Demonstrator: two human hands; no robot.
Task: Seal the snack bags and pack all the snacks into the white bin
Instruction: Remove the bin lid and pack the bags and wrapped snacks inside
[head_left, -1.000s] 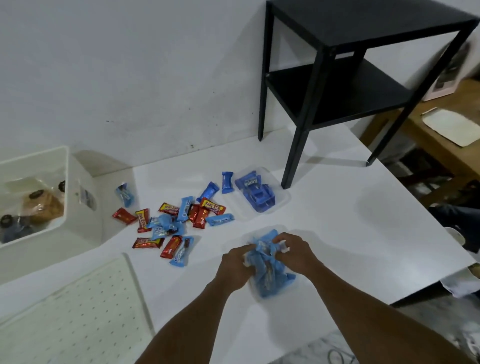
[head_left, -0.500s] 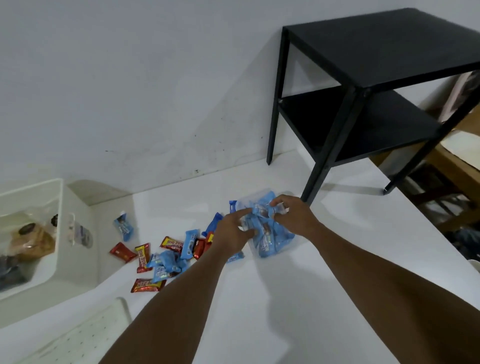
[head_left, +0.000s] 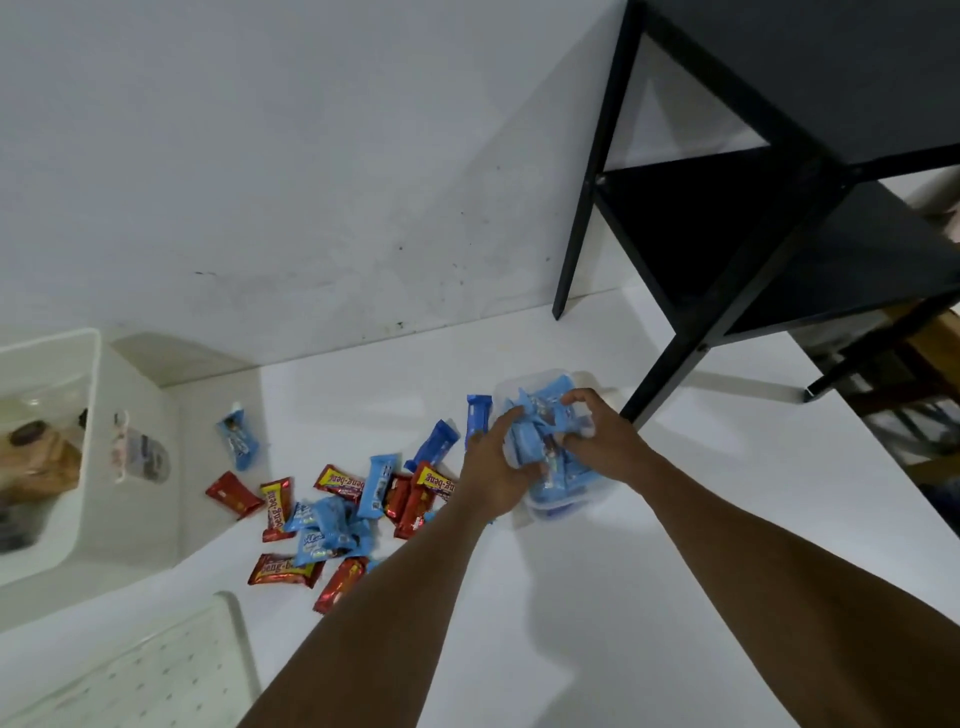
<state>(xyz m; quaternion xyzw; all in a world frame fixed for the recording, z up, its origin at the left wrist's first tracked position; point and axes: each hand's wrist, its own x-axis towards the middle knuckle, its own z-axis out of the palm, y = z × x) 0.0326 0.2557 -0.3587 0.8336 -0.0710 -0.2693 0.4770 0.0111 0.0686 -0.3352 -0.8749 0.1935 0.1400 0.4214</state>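
Both your hands are on the clear snack bag (head_left: 545, 462) stuffed with light blue packets. Your left hand (head_left: 493, 467) has its grip clamped on the bag's left side, and your right hand (head_left: 597, 441) is pinching the top right of it, fingers curled into the plastic. Just behind and under that grip sits a second clear bag (head_left: 566, 506) of blue snacks, flat on the white worktop (head_left: 597, 597); I can't tell if the two bags are touching or if the held one is lifted off it.

Left of your grip there's the loose pile of snacks (head_left: 337, 509) scattered on the worktop: red and yellow bars mixed with blue packets. One blue packet (head_left: 238, 439) lies off on its own, further left. Two darker blue ones (head_left: 457, 431) sit right beside your left knuckles.

The white bin (head_left: 91, 415) is well off to the left of your grip, by the wall, with some brown and dark things inside, too blurry to call. A black side table (head_left: 753, 208) stands on the worktop just right of and beyond your right hand. A white perforated tray (head_left: 156, 675) is down near your left elbow.
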